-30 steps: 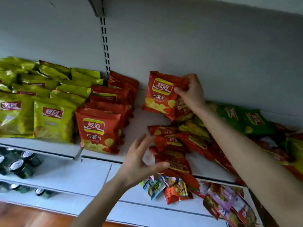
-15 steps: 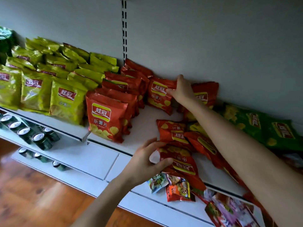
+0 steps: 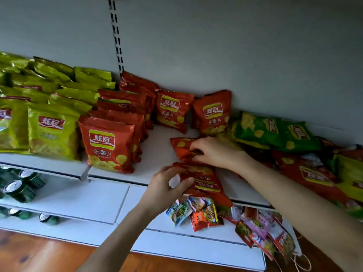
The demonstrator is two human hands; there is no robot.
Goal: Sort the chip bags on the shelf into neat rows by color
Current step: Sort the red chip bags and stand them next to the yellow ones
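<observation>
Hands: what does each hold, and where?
Left hand grips front red bag by its left edge; right hand grips rear red bag at its right side.

The shelf [image 3: 157, 146] is white, its back panel [image 3: 235, 46] pale grey with a column of black slots [image 3: 115, 36]. The front red bag [image 3: 107, 143] is orange-red, with a red-and-white logo over a yellow band, white characters and yellow chip pictures. Left of it stand yellow-green bags [image 3: 52, 132] with red logos. Right of it, the flat red bag [image 3: 204, 183] in the left hand [image 3: 163, 185] and the second flat red bag [image 3: 181, 148] in the right hand [image 3: 212, 152] share its print. Further right lie dark green bags [image 3: 275, 130] dotted with yellow chips. Below it, green cans [image 3: 19, 190] have silver tops.
</observation>
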